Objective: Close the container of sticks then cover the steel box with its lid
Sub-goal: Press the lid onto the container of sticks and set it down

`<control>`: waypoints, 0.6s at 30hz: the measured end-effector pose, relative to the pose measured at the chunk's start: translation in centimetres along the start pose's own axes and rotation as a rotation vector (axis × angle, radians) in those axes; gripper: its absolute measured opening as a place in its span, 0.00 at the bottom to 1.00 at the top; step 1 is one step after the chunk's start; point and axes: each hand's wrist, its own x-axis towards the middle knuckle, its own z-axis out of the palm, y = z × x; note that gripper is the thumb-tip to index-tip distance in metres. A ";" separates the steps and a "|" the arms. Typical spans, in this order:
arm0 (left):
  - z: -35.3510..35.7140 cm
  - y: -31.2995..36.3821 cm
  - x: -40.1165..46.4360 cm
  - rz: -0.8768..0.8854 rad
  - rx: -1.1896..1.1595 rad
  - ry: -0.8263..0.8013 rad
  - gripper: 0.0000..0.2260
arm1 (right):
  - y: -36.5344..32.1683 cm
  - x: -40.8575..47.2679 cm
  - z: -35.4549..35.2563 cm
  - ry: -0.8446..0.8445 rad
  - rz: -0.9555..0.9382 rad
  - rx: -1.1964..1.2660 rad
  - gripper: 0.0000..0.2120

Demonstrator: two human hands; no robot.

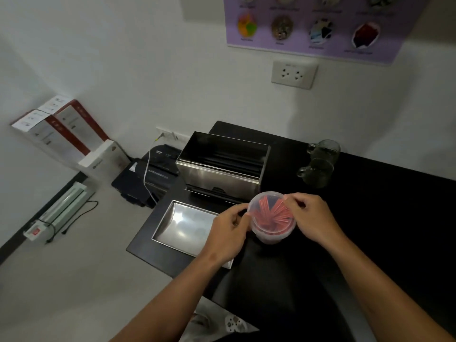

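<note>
A round clear plastic container full of red sticks stands on the black table. A clear lid lies on its top. My left hand grips the container's left side and my right hand pinches the lid's right rim. Behind it stands the open steel box, with dark sticks lying inside. The box's steel lid lies upside down on the table to the left of the container, partly under my left wrist.
Two glass mugs stand at the back right of the table. On the floor to the left are a black paper shredder, white and red cartons and a laminator with a cable. The table's left edge is close to the steel lid.
</note>
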 end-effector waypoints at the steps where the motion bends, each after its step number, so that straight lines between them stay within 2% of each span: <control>1: 0.5 -0.1 0.2 -0.006 0.001 -0.012 0.12 | 0.4 0.0 -0.1 0.009 0.005 -0.020 0.14; 18: 3.6 -0.9 1.0 0.009 0.112 -0.172 0.16 | 3.4 -0.1 -2.3 -0.017 0.083 -0.152 0.15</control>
